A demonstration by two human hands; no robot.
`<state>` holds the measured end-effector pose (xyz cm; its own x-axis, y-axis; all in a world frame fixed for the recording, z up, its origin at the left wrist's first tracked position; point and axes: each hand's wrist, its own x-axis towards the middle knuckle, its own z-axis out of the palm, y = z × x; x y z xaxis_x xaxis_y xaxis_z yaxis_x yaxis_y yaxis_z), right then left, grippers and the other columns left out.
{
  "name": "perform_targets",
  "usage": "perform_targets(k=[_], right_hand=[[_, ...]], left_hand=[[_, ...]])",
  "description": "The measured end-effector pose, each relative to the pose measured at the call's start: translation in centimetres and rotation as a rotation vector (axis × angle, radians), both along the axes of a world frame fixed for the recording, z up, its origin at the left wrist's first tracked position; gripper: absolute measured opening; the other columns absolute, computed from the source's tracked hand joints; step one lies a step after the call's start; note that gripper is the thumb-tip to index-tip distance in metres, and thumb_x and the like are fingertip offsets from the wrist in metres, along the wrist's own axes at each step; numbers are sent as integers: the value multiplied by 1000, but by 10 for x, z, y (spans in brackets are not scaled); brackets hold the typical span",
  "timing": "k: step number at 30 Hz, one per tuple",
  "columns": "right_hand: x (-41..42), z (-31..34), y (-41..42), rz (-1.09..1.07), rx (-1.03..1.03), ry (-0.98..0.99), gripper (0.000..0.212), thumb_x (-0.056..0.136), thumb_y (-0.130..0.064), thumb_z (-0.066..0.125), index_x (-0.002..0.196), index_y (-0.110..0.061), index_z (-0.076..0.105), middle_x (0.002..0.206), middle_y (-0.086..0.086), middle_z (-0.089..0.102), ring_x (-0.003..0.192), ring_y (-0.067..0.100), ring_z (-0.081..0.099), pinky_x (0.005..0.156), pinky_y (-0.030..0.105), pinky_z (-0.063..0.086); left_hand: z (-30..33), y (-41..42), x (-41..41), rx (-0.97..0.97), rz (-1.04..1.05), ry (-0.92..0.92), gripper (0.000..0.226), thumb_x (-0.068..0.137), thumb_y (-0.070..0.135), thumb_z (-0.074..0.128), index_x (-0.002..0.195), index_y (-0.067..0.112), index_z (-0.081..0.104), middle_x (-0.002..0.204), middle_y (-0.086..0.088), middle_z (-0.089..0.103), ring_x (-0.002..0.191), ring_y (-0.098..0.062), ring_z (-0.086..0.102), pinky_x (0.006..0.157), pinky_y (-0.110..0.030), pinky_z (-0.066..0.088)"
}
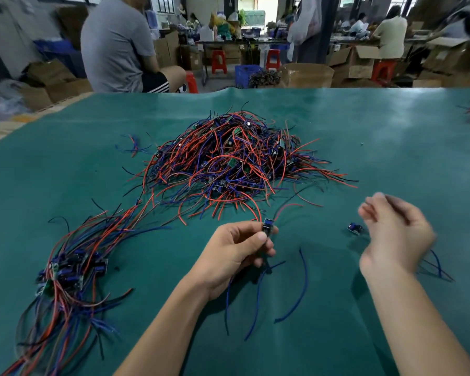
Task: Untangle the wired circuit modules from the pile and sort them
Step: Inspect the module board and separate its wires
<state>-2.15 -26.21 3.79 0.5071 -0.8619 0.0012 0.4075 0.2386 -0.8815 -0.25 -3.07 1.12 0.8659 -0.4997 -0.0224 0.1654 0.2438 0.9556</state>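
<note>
On the green counter (92, 185) a big pile (234, 156) of tangled red, blue and black wires with small circuit boards lies in the middle, well beyond the hands. To the left, near the counter's edge, a sorted bundle (71, 267) lies with its boards grouped together and its wires fanned out in both directions.

The left hand (236, 253) pinches one small blue module (267, 226) between thumb and fingers, a narrow grip closed on the part. Red wires arc up from the module toward the pile, and blue wires (296, 289) hang down from the hand onto the counter.

The right hand (394, 234) is blurred, raised above the counter with its fingers loosely curled; whether it holds a thin wire cannot be told. Just left of it, another small module (354, 228) lies on the counter, apart from both hands.

At the far left side, a seated person (122, 47) in a grey shirt faces away.
</note>
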Motion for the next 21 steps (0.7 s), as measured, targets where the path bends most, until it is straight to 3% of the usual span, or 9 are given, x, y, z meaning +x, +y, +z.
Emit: perform_targets(k=[3,5,7,10,13,16,18,19,21], right_hand=[[-3,-9,30,427,-289,202,13,92,-19,73,81,-13,72,70,6,74,57,15,64,51,25,51],[-10,-17,57,699,-574,293,27,87,-44,74,85,-17,77,75,5,76,65,14,68,56,30,54],[-17,-20,77,803,-757,272,29,86,-51,70,87,-23,77,71,3,73,64,14,67,64,40,55],[-21,-17,81,736,-783,189,17,89,-39,72,84,-24,77,71,1,73,64,16,67,67,39,55],[-21,-3,62,571,-648,137,12,92,-26,75,81,-21,78,76,1,77,66,14,68,61,26,55],[-27,28,22,457,-449,88,20,88,-28,77,70,-19,77,67,-1,72,53,10,61,47,20,48],[-32,50,-9,398,-450,109,22,79,-39,77,65,-23,75,62,-4,68,47,10,59,43,22,44],[-32,59,-27,350,-543,191,29,75,-50,74,64,-24,74,60,-5,67,48,11,60,44,24,45],[-28,67,-60,262,-1093,682,50,74,-72,61,63,-25,70,56,-3,66,57,21,65,58,32,53]], left_hand=[[-3,-1,-1,12,14,-9,19,97,0,55,112,-4,65,81,-4,67,75,-14,67,59,-17,48],[-2,0,-2,51,25,-49,14,96,3,58,103,-5,66,78,-4,70,69,-11,66,58,-16,48],[1,0,-4,100,9,-106,14,96,10,60,93,-1,69,74,-3,71,62,-9,63,55,-16,46],[3,1,-5,128,5,-108,21,96,10,62,78,12,72,68,-2,68,54,-9,59,49,-16,43],[5,1,-6,154,-37,-101,19,93,9,65,77,14,74,65,-3,66,51,-11,58,48,-18,41],[7,3,-5,98,-73,-49,12,84,13,67,74,14,74,66,-5,65,54,-14,59,51,-19,42],[8,5,-3,45,-61,-13,12,84,12,64,77,12,74,69,-7,66,59,-15,61,54,-20,43],[8,5,-2,24,-51,-3,12,87,9,64,80,10,73,72,-7,66,61,-15,61,55,-20,44],[7,4,-1,-7,-26,23,14,94,5,60,86,7,72,75,-7,66,65,-14,62,57,-19,44]])
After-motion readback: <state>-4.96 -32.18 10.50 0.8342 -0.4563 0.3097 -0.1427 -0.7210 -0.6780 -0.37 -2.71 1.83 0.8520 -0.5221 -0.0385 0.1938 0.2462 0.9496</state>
